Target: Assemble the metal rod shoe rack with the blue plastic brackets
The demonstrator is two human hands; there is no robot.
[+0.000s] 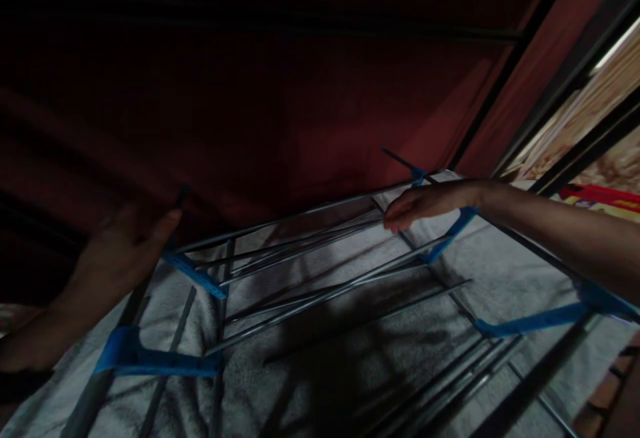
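A rack frame of thin grey metal rods (350, 281) with blue plastic connectors (165, 361) lies on a pale cloth. My left hand (117, 261) is at the left side of the frame, beside a dark upright pole (90, 401). Its thumb stretches toward the pole's tip, apart from the other fingers, which are dim and blurred. Over the far right part of the frame is my right hand (413, 210), palm down. Its fingers are pressed together at the end of a thin metal rod (345, 228), near a blue connector (453, 235). Shadow hides the fingertips' exact contact.
A dark red panel (330, 111) with black bars stands right behind the frame. Several loose rods (450, 385) lie at the front right on the fleecy cloth (510, 271). A red and yellow item (600, 198) and a patterned surface (595, 125) show at the right.
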